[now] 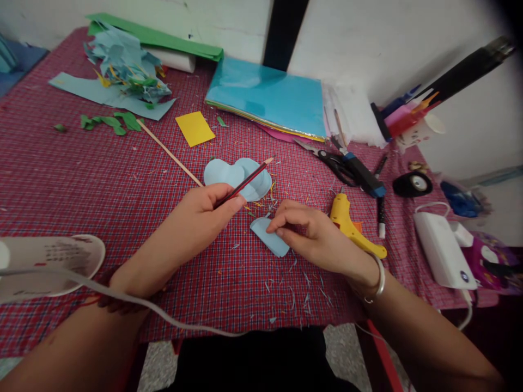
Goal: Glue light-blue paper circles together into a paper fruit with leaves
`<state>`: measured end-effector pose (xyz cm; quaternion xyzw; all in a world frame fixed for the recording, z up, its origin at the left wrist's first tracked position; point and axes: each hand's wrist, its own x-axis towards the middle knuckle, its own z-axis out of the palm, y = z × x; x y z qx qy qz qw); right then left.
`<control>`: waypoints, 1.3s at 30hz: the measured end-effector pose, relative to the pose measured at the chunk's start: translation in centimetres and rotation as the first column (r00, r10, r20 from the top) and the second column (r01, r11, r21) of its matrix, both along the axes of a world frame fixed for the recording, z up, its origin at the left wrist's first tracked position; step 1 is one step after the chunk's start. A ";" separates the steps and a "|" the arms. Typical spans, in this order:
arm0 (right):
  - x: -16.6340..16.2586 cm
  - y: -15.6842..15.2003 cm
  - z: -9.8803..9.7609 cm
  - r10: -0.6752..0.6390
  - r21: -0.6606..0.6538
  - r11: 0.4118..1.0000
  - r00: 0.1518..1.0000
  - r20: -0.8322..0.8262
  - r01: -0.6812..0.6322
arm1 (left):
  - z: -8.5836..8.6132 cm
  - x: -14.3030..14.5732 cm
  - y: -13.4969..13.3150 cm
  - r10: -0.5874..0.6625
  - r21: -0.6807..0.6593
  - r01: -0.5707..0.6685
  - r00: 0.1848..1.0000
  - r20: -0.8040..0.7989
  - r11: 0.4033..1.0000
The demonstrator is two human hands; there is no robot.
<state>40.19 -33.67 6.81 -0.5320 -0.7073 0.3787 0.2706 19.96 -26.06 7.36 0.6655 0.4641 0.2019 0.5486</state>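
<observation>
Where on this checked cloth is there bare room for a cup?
Widest bare cloth lies left of the left hand with its pencil, between green scraps and near edge. Crowded right: blue paper under the right hand, glue gun, scissors, white box.

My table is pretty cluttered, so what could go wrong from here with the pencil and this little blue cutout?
The pencil in the left hand points over the larger blue cutout; a slip might mark it.
The right hand, holding the small blue piece, sits beside the yellow glue gun and might knock it.
The white cable lies across the left forearm and might snag.
</observation>
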 end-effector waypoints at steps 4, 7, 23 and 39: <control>0.1 0.0 -0.2 0.002 0.004 1.000 1.000 0.012 -0.002 | -0.5 0.0 0.1 -0.027 0.018 0.027 1.000 0.003 0.999; 0.1 0.1 -0.3 0.002 0.016 1.000 1.000 0.023 -0.002 | -0.8 0.1 0.2 -0.058 0.021 0.058 0.998 -0.007 0.998; 0.1 0.1 -0.9 -0.011 0.012 1.000 0.999 0.036 0.010 | -1.6 0.1 0.1 -0.157 -0.018 0.156 0.987 -0.029 0.988; -0.1 0.0 -1.0 -0.007 0.059 0.998 0.994 0.108 0.001 | 0.2 -1.9 -2.2 -0.154 0.316 0.239 0.950 -0.270 0.918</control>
